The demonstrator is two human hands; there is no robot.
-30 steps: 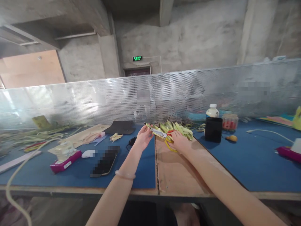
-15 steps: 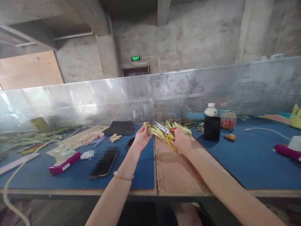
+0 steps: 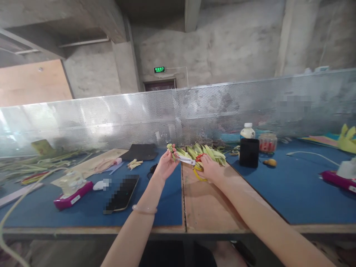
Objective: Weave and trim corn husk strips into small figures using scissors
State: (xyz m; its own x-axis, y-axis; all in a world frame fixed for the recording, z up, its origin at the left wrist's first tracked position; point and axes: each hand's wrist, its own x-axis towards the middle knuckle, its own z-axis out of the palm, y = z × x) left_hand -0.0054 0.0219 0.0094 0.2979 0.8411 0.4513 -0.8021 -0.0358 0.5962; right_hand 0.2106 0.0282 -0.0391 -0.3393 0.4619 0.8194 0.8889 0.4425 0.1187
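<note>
Between the fingertips of my left hand [image 3: 166, 165] is a small green woven piece [image 3: 170, 147], which looks made of leaf strips. My right hand [image 3: 210, 168] grips a pair of scissors [image 3: 189, 161] by its red and yellow handles. The blades point left and reach the underside of the green piece, close to my left fingers. Whether they touch it I cannot make out. Behind the scissors lies a heap of pale green leaves [image 3: 215, 154] on the wooden board [image 3: 211, 204].
Left on the blue mat are a phone [image 3: 122, 193], a purple tissue pack [image 3: 73, 194], a white mouse [image 3: 99, 185] and pale scraps [image 3: 135, 163]. A black upright tablet [image 3: 249, 152], a bottle [image 3: 247, 130] and a glass jar [image 3: 267, 143] stand right. A perforated metal screen [image 3: 133, 115] runs behind.
The scissors have moved left and lower, so their blades now reach the green piece at my left fingers. Both hands keep their holds. The view has shifted slightly.
</note>
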